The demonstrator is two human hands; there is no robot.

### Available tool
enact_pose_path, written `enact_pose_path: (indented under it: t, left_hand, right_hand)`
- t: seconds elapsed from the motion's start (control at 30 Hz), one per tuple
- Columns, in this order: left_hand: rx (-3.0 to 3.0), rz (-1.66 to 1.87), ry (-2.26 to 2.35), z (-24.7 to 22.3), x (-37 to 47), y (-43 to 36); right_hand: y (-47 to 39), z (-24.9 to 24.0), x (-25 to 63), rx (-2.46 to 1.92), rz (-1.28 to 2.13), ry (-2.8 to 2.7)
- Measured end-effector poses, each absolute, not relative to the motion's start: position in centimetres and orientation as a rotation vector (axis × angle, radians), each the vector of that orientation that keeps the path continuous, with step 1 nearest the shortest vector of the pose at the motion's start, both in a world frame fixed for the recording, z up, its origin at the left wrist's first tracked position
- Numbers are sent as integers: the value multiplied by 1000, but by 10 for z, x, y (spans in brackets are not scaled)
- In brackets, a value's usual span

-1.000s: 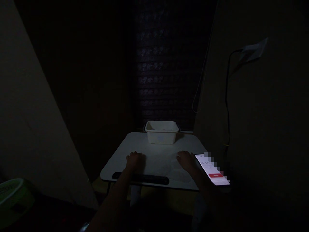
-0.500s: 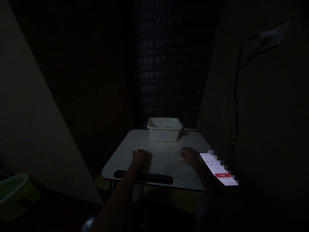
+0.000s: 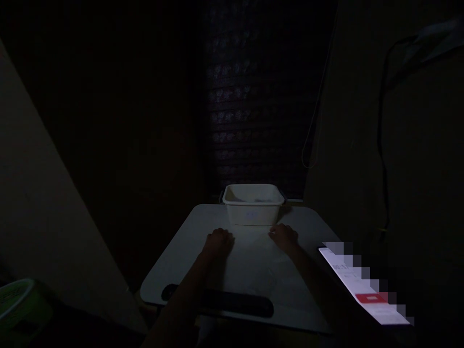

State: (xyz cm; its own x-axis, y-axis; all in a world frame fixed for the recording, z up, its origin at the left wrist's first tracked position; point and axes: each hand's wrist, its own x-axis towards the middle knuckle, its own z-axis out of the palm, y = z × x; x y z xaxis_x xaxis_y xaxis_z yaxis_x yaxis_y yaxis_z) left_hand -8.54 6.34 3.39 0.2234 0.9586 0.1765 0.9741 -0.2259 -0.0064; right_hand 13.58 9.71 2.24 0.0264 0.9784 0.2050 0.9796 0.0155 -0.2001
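White and boxy with rounded corners, the tub [image 3: 253, 215] stands on the smooth desk's [image 3: 242, 263] far side, contents indistinct. The left hand [image 3: 218, 241] and right hand [image 3: 284, 237] are near it, apart from it; darkness hides whether their fingers are closed. Handling of the tub seems not under way.

Phone [image 3: 357, 287]: at the right, screen lit, a red button low on it; blocky squares cover its right edge
Basket [image 3: 34, 307]: green, lower left, cut off by the view's edge
Blind [image 3: 232, 116]: dark, faint shine on its horizontal bands
Cord [image 3: 309, 167]: thin, looped, hanging beside the blind
Cable [image 3: 380, 130]: black, running down the right wall [image 3: 348, 111]
Left wall [image 3: 47, 208]: pale, slanting edge
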Motion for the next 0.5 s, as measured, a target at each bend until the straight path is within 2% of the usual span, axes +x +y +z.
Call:
enact_pose_path:
  t: [0.5]
  left_hand:
    - [-2319, -294, -1872, 27, -61, 48]
  right_hand:
    - [95, 28, 128, -1984, 121, -2025]
